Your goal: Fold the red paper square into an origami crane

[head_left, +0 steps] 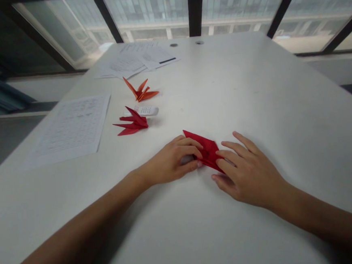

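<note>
A folded piece of red origami paper (pixel 208 145) lies on the white table between my hands, one pointed corner reaching to the upper left. My left hand (pixel 182 158) is closed at its left side, thumb and fingertips gripping the near edge. My right hand (pixel 242 165) has its fingers spread, with the fingertips resting on the paper's right end and partly covering it. Left of the hands sits a red origami crane (pixel 134 122) with narrow points. Behind that stands an orange origami crane (pixel 141 92).
A white remote control (pixel 146 110) lies partly behind the red crane. One printed sheet (pixel 71 124) is at the left edge of the white table (pixel 183 229). Several printed papers (pixel 136 62) overlap at the far left. Dark-framed windows (pixel 196 12) line the far side.
</note>
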